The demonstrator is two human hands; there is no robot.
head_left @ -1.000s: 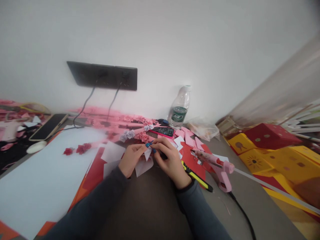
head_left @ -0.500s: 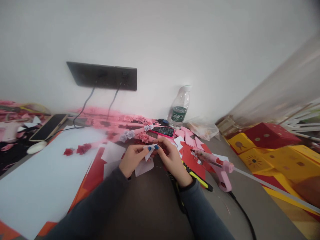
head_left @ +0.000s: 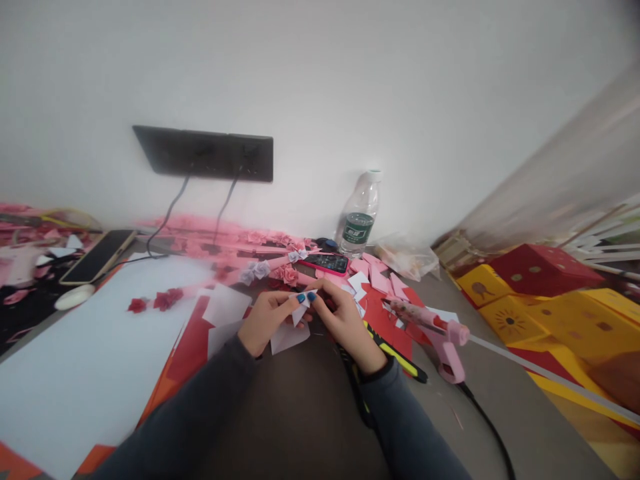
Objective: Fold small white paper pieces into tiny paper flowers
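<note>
My left hand (head_left: 267, 319) and my right hand (head_left: 344, 321) meet over the middle of the table, both pinching a small white folded paper piece (head_left: 300, 308) between thumb and fingertips. The nails are painted blue. Under the hands lies another white paper sheet (head_left: 286, 337). A pink glue gun (head_left: 435, 333) rests to the right of my right hand, and a yellow-and-black utility knife (head_left: 395, 352) lies just beside my right wrist.
A water bottle (head_left: 360, 217) and a pink-cased phone (head_left: 326, 263) sit behind the hands. Pink and red paper flowers (head_left: 260, 268) lie along the wall. A large white sheet (head_left: 85, 347) covers the left. Yellow and red boxes (head_left: 545, 293) stand at the right. A second phone (head_left: 97, 255) lies far left.
Both hands have turned and refolded the small white paper between the fingertips, staying in about the same place. Nothing else on the table has moved.
</note>
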